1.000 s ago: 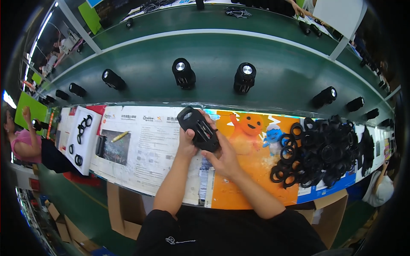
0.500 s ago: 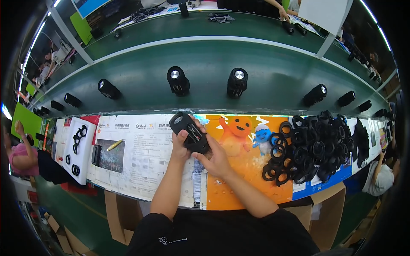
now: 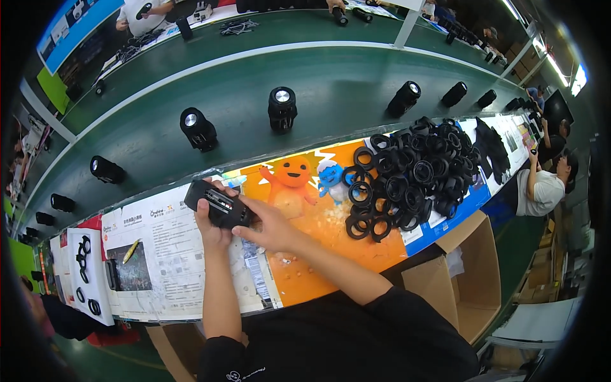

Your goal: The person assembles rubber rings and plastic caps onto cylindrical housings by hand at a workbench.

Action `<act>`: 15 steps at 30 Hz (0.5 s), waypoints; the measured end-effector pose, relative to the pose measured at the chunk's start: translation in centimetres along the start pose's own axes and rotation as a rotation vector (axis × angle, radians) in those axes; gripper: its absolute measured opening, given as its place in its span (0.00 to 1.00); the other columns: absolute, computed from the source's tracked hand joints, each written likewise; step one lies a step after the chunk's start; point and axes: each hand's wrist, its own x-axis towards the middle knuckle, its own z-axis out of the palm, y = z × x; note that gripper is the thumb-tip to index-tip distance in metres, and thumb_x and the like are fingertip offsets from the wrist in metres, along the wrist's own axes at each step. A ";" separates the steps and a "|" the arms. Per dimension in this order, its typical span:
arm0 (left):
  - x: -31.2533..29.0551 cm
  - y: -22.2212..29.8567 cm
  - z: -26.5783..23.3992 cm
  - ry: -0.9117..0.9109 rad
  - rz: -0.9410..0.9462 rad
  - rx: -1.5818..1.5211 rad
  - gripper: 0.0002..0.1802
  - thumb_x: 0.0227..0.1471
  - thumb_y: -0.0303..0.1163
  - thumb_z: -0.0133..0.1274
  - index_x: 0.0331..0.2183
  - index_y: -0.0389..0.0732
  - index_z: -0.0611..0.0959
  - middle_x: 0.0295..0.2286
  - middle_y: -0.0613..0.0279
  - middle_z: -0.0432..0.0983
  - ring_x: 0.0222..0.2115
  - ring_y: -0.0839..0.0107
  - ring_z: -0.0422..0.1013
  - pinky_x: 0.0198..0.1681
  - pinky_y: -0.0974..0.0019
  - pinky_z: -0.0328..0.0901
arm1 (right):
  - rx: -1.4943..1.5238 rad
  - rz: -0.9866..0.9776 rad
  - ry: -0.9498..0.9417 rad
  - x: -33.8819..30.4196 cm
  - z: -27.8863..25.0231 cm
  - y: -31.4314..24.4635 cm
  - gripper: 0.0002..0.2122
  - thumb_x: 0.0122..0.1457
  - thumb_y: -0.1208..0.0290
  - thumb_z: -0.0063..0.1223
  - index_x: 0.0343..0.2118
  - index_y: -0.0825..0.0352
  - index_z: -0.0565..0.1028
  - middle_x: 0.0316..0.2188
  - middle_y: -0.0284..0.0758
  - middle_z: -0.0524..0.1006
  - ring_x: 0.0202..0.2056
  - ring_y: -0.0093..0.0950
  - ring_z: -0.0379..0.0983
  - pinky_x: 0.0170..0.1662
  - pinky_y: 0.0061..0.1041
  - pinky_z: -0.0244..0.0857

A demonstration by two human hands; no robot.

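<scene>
Both my hands hold a black portable speaker tilted above the worktable, its side with a recessed panel facing up. My left hand grips it from the near left side, thumb on top. My right hand wraps its right end, with the thumb along the near edge. Some fingers are hidden behind the body. Right of my hands lies a large heap of black rings on printed sheets. A white foam tray with several black rings stands at the left.
Beyond the table, a green conveyor carries several upright black speakers. A yellow pointed tool and a small black piece lie left. Flat black pieces are past the heap. An open cardboard box stands below the table. A co-worker sits at right.
The view has swung to the right, so table and conveyor sit tilted and farther left. My hands keep hold of the speaker, which has turned to lie more level.
</scene>
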 end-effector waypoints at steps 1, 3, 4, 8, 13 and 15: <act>-0.1 0.1 -0.2 0.015 -0.017 -0.031 0.36 0.62 0.51 0.69 0.60 0.40 0.74 0.44 0.56 0.78 0.46 0.59 0.80 0.56 0.54 0.77 | 0.000 0.003 0.003 -0.1 -0.7 -1.0 0.40 0.65 0.59 0.72 0.74 0.73 0.65 0.61 0.54 0.78 0.61 0.45 0.79 0.63 0.38 0.73; -0.2 0.1 -0.7 0.034 -0.033 -0.064 0.36 0.62 0.51 0.68 0.60 0.40 0.74 0.44 0.56 0.78 0.47 0.59 0.80 0.56 0.54 0.77 | 0.128 0.219 -0.121 -0.3 -2.9 -2.6 0.31 0.68 0.61 0.69 0.69 0.70 0.73 0.54 0.49 0.83 0.56 0.39 0.83 0.61 0.37 0.75; -0.1 0.0 -1.1 0.042 -0.045 -0.042 0.35 0.62 0.51 0.68 0.60 0.40 0.75 0.44 0.56 0.78 0.46 0.59 0.80 0.55 0.54 0.77 | -0.097 0.148 -0.064 -0.8 -4.3 -2.3 0.23 0.68 0.63 0.68 0.62 0.68 0.78 0.50 0.45 0.84 0.53 0.38 0.84 0.59 0.37 0.76; -0.2 0.0 -2.4 0.109 -0.058 0.015 0.34 0.63 0.50 0.69 0.59 0.40 0.76 0.44 0.56 0.79 0.46 0.59 0.81 0.55 0.54 0.77 | -0.783 -0.029 0.384 -2.7 -11.9 -2.9 0.05 0.61 0.70 0.67 0.38 0.64 0.86 0.39 0.41 0.85 0.45 0.42 0.82 0.51 0.42 0.75; 0.3 -0.4 -2.1 0.114 -0.112 0.064 0.32 0.66 0.54 0.63 0.57 0.39 0.77 0.43 0.54 0.81 0.43 0.59 0.82 0.49 0.57 0.78 | -1.409 0.175 0.526 -3.9 -20.2 -3.5 0.13 0.55 0.63 0.75 0.39 0.65 0.88 0.42 0.41 0.80 0.47 0.44 0.76 0.50 0.44 0.70; 0.4 -0.4 -1.6 0.098 -0.097 0.089 0.33 0.66 0.58 0.62 0.54 0.38 0.77 0.42 0.54 0.81 0.42 0.61 0.82 0.45 0.59 0.82 | -1.434 0.211 0.438 -4.2 -21.8 -2.2 0.12 0.56 0.65 0.75 0.38 0.66 0.86 0.42 0.40 0.80 0.49 0.43 0.76 0.51 0.42 0.70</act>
